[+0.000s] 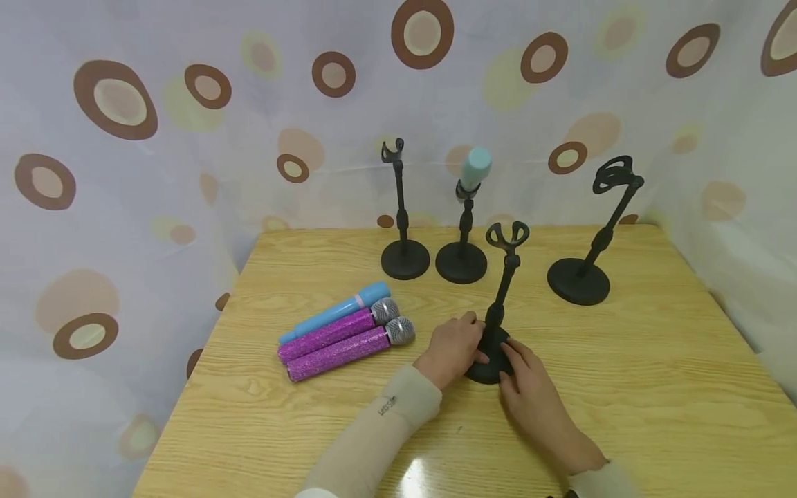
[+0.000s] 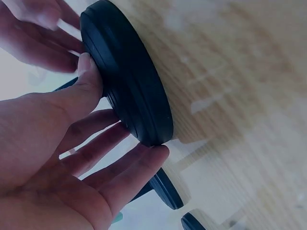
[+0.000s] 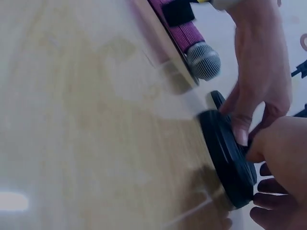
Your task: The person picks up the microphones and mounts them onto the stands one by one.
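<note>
Both hands grip the round base of a black tabletop microphone stand (image 1: 501, 294), which stands upright on the table with its fork-shaped clip holding nothing. My left hand (image 1: 454, 346) is at the base's left side; in the left wrist view its thumb lies on top of the base (image 2: 134, 81) and its fingers reach round the rim. My right hand (image 1: 535, 398) holds the right and front edge, with its fingers partly hidden behind the base in the right wrist view. Left of the hands lie a light blue microphone (image 1: 336, 315) and two glittery purple microphones (image 1: 339, 353) with silver mesh heads.
Behind stand a black stand (image 1: 405, 259) with a bare clip, another stand (image 1: 462, 264) holding a pale teal microphone (image 1: 476, 168), and a tilted stand (image 1: 579, 282) at the right. A patterned cloth (image 1: 187, 159) hangs behind the wooden table (image 1: 654, 387).
</note>
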Available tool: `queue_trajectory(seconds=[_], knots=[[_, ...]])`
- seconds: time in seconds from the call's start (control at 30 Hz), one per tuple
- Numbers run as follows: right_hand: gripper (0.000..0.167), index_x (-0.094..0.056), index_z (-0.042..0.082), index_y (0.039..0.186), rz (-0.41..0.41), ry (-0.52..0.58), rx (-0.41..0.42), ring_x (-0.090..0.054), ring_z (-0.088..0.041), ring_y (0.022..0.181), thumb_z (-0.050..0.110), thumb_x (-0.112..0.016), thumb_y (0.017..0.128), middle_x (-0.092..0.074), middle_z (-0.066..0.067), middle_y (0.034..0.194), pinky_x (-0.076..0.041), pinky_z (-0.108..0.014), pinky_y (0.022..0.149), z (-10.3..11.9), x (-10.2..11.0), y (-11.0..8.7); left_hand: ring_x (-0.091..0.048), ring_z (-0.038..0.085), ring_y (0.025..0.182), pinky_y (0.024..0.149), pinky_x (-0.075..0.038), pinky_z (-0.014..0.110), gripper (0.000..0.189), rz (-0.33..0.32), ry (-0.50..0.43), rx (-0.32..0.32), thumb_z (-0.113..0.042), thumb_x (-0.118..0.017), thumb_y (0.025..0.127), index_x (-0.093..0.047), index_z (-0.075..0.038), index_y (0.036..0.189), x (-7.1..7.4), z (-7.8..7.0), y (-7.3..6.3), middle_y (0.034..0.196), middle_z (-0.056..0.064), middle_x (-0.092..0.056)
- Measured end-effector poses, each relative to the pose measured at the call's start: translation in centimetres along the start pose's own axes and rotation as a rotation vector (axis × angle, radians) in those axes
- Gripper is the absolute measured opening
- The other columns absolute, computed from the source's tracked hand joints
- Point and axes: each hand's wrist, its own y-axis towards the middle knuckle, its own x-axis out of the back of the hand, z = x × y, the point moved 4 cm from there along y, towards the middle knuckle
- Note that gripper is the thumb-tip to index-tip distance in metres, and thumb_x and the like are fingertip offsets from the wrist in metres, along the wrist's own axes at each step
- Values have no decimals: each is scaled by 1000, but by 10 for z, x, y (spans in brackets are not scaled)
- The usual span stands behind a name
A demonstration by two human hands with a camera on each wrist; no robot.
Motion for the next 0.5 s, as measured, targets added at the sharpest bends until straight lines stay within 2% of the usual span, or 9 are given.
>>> queue_trajectory(seconds=[0.13, 0.33, 0.5], knots=[[48, -50, -15, 134, 89, 16, -22, -48, -48, 129, 1, -66, 92, -47, -31, 142, -46, -60, 100, -6, -1, 11, -65, 14, 91, 73, -58, 26, 57, -29, -36, -11, -53, -65, 85, -62, -21, 132, 0, -2, -8, 112, -4, -60], [46, -52, -16, 133, 114, 1, 7, -48, -47, 131, 6, -65, 94, -46, -30, 143, -47, -58, 101, -8, -8, 15, -65, 14, 88, 69, -57, 27, 46, -67, -88, -21, -47, -69, 87, -67, -20, 124, 0, 0, -15, 108, -3, -61], [48, -52, -16, 133, 126, -23, 27, -48, -47, 131, 7, -67, 93, -46, -29, 144, -48, -57, 101, -3, -13, 11, -65, 14, 90, 73, -56, 26, 51, -89, -102, -31, -46, -69, 86, -66, -18, 128, -5, 5, -23, 112, -2, -62]])
